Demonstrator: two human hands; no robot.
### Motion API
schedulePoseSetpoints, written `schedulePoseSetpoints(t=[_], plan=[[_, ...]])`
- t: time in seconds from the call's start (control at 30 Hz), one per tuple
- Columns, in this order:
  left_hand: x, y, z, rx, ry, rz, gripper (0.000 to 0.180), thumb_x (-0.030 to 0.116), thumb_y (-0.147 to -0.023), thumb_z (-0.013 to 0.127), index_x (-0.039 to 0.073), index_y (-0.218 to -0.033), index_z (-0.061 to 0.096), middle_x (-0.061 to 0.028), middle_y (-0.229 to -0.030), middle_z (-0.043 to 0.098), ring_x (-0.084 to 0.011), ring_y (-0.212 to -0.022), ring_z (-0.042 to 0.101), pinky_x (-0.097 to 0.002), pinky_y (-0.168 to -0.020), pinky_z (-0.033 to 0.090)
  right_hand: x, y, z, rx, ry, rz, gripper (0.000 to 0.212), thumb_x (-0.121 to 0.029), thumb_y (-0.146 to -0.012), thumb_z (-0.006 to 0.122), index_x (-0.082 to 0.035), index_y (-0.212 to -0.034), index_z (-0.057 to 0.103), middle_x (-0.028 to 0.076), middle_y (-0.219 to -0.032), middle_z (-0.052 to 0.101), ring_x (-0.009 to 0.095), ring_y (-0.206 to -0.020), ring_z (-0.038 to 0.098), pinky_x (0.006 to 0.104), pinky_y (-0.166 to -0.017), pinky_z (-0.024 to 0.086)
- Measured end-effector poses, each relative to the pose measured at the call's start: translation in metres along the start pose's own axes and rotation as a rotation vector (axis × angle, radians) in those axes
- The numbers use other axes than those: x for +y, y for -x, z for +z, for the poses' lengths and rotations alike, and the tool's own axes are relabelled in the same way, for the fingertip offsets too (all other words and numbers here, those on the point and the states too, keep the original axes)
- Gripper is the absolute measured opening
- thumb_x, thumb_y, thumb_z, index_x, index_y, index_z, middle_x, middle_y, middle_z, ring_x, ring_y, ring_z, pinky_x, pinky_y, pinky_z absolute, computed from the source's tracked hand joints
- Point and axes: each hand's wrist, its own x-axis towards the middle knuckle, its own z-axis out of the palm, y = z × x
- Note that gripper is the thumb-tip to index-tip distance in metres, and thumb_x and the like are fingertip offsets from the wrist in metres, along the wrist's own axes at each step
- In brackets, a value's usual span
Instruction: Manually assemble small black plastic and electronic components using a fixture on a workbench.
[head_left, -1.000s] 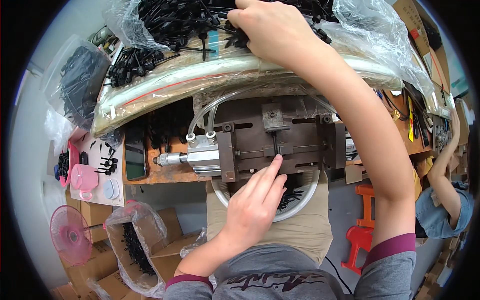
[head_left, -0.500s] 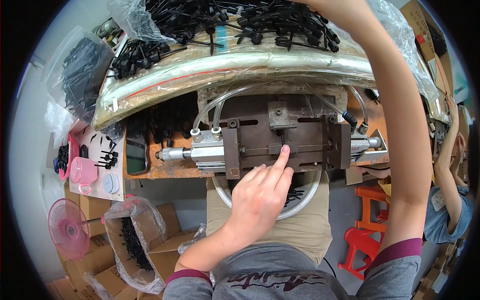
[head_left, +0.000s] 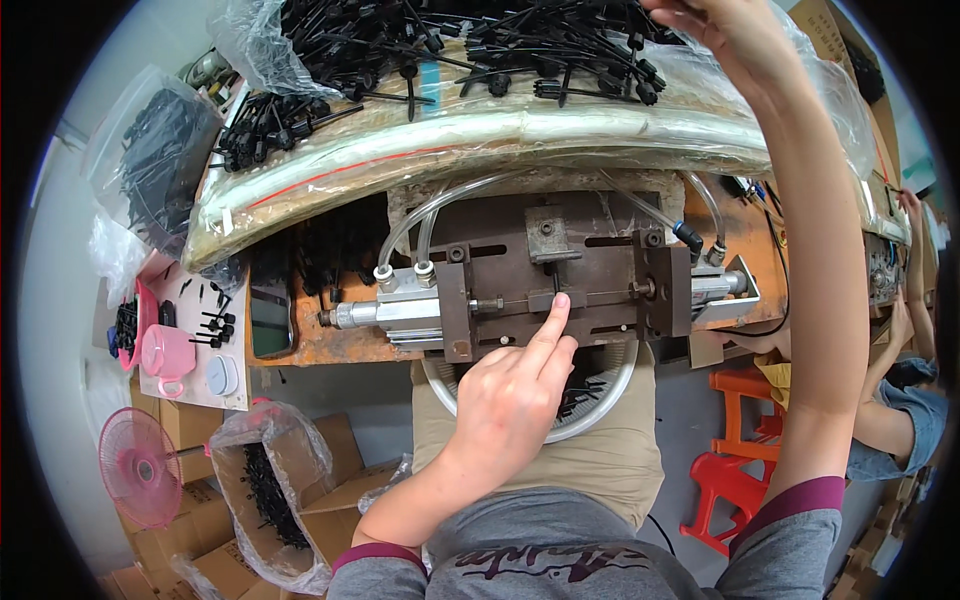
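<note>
A brown metal press fixture [head_left: 600,260] with a silver air cylinder [head_left: 395,305] and clear hoses is bolted to the rusty bench in front of me. My left hand [head_left: 510,395] reaches up from below, its index fingertip touching a small black part [head_left: 553,280] at the fixture's centre slot, the other fingers curled. My right hand [head_left: 725,35] is stretched far up over the heap of black plastic stemmed parts [head_left: 480,45] lying on clear plastic sheeting; its fingers are cut off by the picture's top edge.
A white basin [head_left: 600,410] with black parts sits under the fixture on my lap. At left are a pink cup [head_left: 165,350], a pink fan [head_left: 140,465] and a bagged box of black parts [head_left: 265,475]. Red stools [head_left: 735,470] and another person [head_left: 900,410] are at right.
My left index finger has slid up onto the fixture's centre slot. My right hand has lifted off the parts heap toward the upper right.
</note>
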Motion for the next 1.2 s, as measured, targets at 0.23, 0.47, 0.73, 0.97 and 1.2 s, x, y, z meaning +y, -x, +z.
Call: schedulePoseSetpoints(t=[0.23,0.47,0.73,0.97,1.2], plan=[[0.003,0.004,-0.010,-0.039,0.078,-0.004,0.025,0.007,-0.073,0.079,0.003,-0.094,0.069,-0.0148,-0.129,0.065,-0.0224,-0.068,0.068,-0.0308,-0.062,0.055,0.007,0.022,0.016,-0.018,-0.076,-0.044,0.023,-0.008,-0.092,0.068,0.001,-0.110,0.057,0.014,-0.098,0.065,0.019,-0.088,0.068,0.0294,-0.080,0.057],[0.020,0.009,-0.028,-0.161,0.283,0.030,0.023,0.006,-0.075,0.079,0.002,-0.096,0.068,-0.0133,-0.129,0.064,-0.0233,-0.077,0.070,-0.0316,-0.066,0.057,0.035,0.006,0.017,-0.171,0.458,-0.269,0.019,-0.005,-0.081,0.076,0.002,-0.098,0.069,0.008,-0.089,0.071,0.012,-0.080,0.065,0.0265,-0.073,0.052],[0.016,0.017,-0.025,-0.208,0.337,0.037,0.022,0.009,-0.076,0.079,0.003,-0.094,0.069,-0.0125,-0.133,0.062,-0.0238,-0.080,0.070,-0.0327,-0.067,0.057,0.022,0.008,0.005,-0.174,0.267,-0.181,0.029,-0.011,-0.080,0.080,0.004,-0.103,0.071,0.009,-0.091,0.072,0.015,-0.085,0.067,0.0314,-0.078,0.054],[0.016,0.016,-0.026,-0.345,0.326,0.069,0.029,0.019,-0.076,0.080,0.004,-0.098,0.069,-0.0107,-0.137,0.058,-0.0233,-0.083,0.067,-0.0344,-0.072,0.055,0.010,0.010,0.002,-0.098,0.369,-0.057,0.028,-0.013,-0.085,0.075,0.000,-0.110,0.071,0.010,-0.100,0.071,0.018,-0.095,0.066,0.0328,-0.088,0.052],[0.013,0.017,-0.024,-0.351,0.307,0.135,0.038,0.026,-0.077,0.080,0.006,-0.106,0.068,-0.0101,-0.133,0.060,-0.0225,-0.086,0.065,-0.0335,-0.074,0.053,-0.005,0.019,-0.002,-0.173,0.598,-0.187,0.022,-0.011,-0.088,0.070,-0.002,-0.108,0.072,0.009,-0.100,0.072,0.015,-0.090,0.065,0.0286,-0.085,0.051]])
